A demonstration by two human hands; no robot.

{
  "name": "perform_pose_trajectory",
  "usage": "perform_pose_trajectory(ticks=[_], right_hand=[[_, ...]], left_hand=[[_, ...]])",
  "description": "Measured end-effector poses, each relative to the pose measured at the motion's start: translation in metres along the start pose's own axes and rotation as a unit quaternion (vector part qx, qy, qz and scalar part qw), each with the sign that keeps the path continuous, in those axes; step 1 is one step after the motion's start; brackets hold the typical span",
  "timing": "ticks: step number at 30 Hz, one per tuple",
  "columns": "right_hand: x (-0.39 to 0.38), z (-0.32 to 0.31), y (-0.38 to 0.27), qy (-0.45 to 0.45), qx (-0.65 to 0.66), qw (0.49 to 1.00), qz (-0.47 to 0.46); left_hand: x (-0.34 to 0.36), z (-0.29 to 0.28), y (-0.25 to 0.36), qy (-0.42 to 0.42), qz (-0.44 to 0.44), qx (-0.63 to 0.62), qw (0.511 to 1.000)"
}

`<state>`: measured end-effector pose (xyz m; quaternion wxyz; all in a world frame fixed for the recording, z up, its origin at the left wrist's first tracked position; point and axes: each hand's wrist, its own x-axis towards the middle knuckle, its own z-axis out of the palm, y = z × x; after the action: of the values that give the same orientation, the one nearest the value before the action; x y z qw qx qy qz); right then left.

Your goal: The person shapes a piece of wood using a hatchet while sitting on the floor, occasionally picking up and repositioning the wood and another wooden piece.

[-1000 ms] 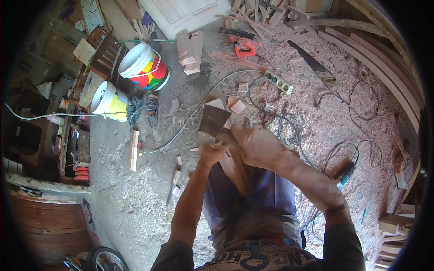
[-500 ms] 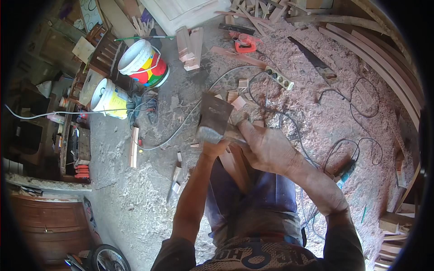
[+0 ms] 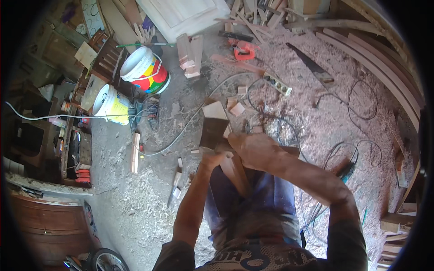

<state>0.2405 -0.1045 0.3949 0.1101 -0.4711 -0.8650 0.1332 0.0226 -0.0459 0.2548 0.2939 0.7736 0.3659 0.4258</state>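
A broad dark hatchet blade (image 3: 213,133) sits at the centre, over a pale piece of wood (image 3: 213,109). My right hand (image 3: 251,148) is closed on the hatchet's handle (image 3: 289,149) beside the blade. Just below the blade, my left hand (image 3: 214,159) grips a reddish wooden board (image 3: 238,178), which slants down between my legs. Motion blurs both hands, and the blade hides part of the board's top.
Wood shavings, offcuts (image 3: 236,108), cables and a power strip (image 3: 278,84) lie around me. Two buckets (image 3: 110,104) stand left, a handsaw (image 3: 312,65) and red power tool (image 3: 244,49) lie ahead, and curved timbers (image 3: 370,54) line the right.
Half a second ago the blade was higher and more tilted; it has dropped beside my left hand. My right hand has moved slightly down and my right forearm has shifted right.
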Motion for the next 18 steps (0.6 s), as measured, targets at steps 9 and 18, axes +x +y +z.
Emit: perform_pose_trajectory(ticks=[9,18], right_hand=[[0.002,0.011,-0.003,0.033,-0.010,0.999,-0.010],[-0.010,-0.048,-0.026,0.091,0.080,0.993,-0.003]], left_hand=[[-0.012,0.002,-0.022,0.007,0.030,0.031,0.999],[0.002,-0.007,0.004,0.025,0.026,0.081,0.996]])
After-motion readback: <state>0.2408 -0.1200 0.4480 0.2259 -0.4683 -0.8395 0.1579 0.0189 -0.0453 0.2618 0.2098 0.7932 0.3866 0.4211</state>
